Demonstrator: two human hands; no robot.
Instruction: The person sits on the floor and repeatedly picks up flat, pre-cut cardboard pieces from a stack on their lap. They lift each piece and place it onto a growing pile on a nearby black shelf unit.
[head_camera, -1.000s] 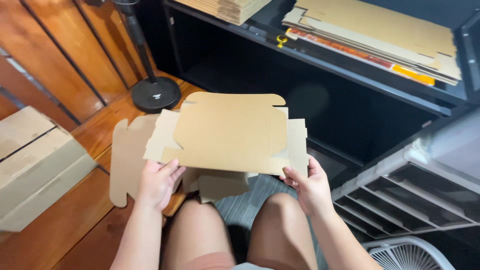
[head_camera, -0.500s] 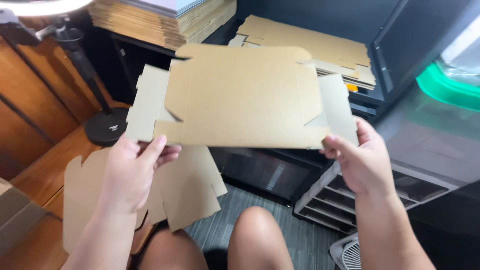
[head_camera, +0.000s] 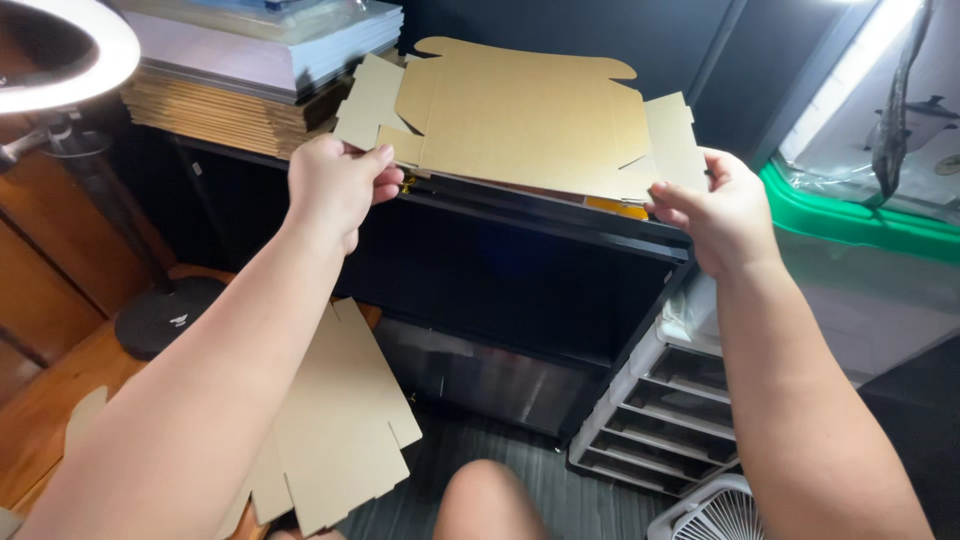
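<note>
Left hand (head_camera: 335, 185) is closed on the left edge of a flat, unfolded cardboard box blank (head_camera: 525, 120), thumb on top, fingers curled beneath the side flap. Right hand (head_camera: 715, 215) pinches the right side flap the same way, fingertips on the flap's lower corner. The blank is held out at arm's length, roughly level, above a black shelf edge (head_camera: 560, 215); whether its underside touches anything on the shelf cannot be told.

Further out: a stack of similar flat cardboard sheets (head_camera: 215, 115) sits on the shelf to the left, under a pile of clear-wrapped sheets (head_camera: 270, 45). Another cut blank (head_camera: 335, 420) lies low by the left forearm, over a wooden floor (head_camera: 50, 410). A ring light (head_camera: 60, 55) stands upper left; grey plastic drawers (head_camera: 665, 420) and a green-lidded bin (head_camera: 860, 220) are to the right.

Risk, as judged: both grips sit on thin outer flaps, so the blank could crease or sag at the score lines, or slip from the right pinch. Its far edge could catch on the stacked sheets.
</note>
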